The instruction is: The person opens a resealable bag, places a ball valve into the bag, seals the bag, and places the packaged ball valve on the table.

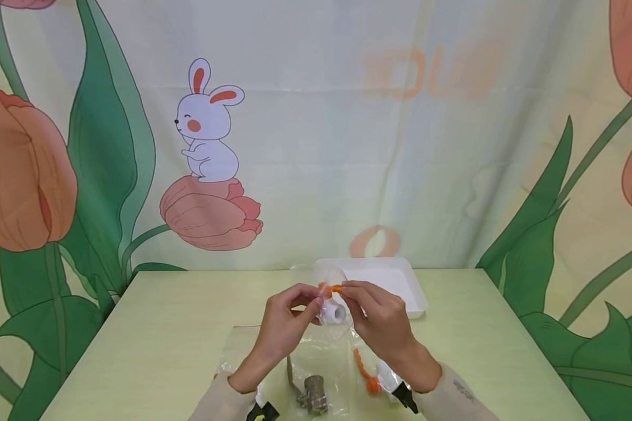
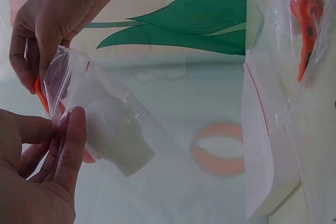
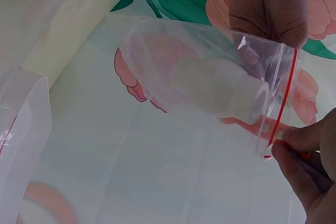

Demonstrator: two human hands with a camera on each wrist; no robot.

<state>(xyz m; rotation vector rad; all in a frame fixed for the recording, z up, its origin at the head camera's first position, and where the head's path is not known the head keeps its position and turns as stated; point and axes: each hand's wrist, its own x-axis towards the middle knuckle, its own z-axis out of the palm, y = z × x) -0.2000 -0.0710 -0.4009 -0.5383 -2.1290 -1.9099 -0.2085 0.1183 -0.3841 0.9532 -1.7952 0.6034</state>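
Note:
Both hands hold up a clear zip bag (image 3: 157,51) with a red seal line. Inside it lies a white plastic valve (image 1: 334,313), a hollow tubular body seen through the film. Its orange handle (image 1: 336,289) reaches to the bag's mouth. My left hand (image 1: 289,321) pinches the bag's edge between thumb and fingers. On the other side, my right hand (image 1: 381,310) pinches the end of the orange handle at the mouth. In the right wrist view, the right fingertips (image 3: 286,145) also lie against the sealing strip.
On the table (image 1: 153,327) below, a metal ball valve (image 1: 314,394) with a lever lies in a clear bag. Right of it, another bag holds a piece with an orange handle (image 1: 366,371). A white tray (image 1: 395,280) stands behind, near the printed curtain (image 1: 305,128).

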